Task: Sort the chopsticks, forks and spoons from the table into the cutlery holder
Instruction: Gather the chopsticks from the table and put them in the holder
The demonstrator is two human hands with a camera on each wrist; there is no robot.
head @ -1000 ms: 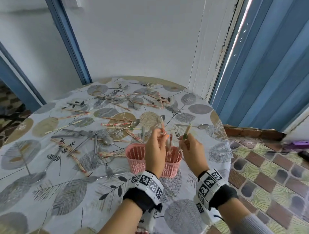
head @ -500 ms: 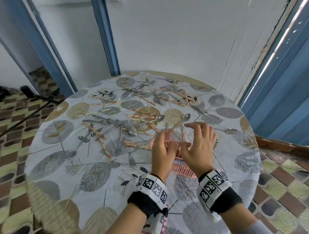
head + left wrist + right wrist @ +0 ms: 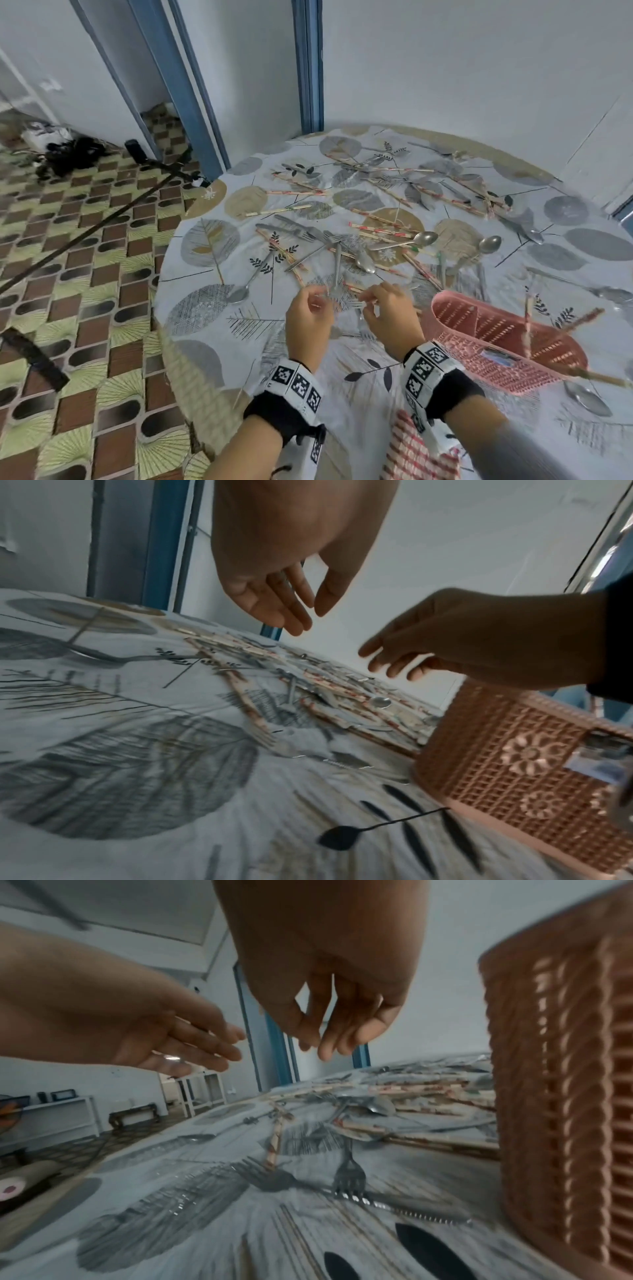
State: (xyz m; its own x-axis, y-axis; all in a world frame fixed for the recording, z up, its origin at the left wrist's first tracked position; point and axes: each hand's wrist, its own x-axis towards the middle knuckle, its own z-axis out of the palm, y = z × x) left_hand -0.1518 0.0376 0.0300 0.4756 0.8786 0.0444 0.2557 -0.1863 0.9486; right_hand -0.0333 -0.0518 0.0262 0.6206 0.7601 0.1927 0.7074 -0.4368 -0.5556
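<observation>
At the far left of the round counter a lone spoon lies with its bowl toward the near edge, well apart from the hands. Next comes the left hand, hovering above the cloth with fingers loosely spread and holding nothing; the left wrist view shows its palm bare. Just ahead of it, between the two hands, lies a fork, its long axis running away from the person and its tines pointing back toward them; in the right wrist view the same fork sits almost directly under the fingertips. The right hand hangs beside it, fingers drooping together and relaxed, also holding nothing. Both hands are about equally near the fork's tine end, so either could likely take it with a short reach forward. Loose chopsticks and more spoons lie scattered beyond. Further right stands the pink cutlery holder, just beside the right hand, with a few chopsticks already leaning in it, so the right hand probably has the shorter carry.
</observation>
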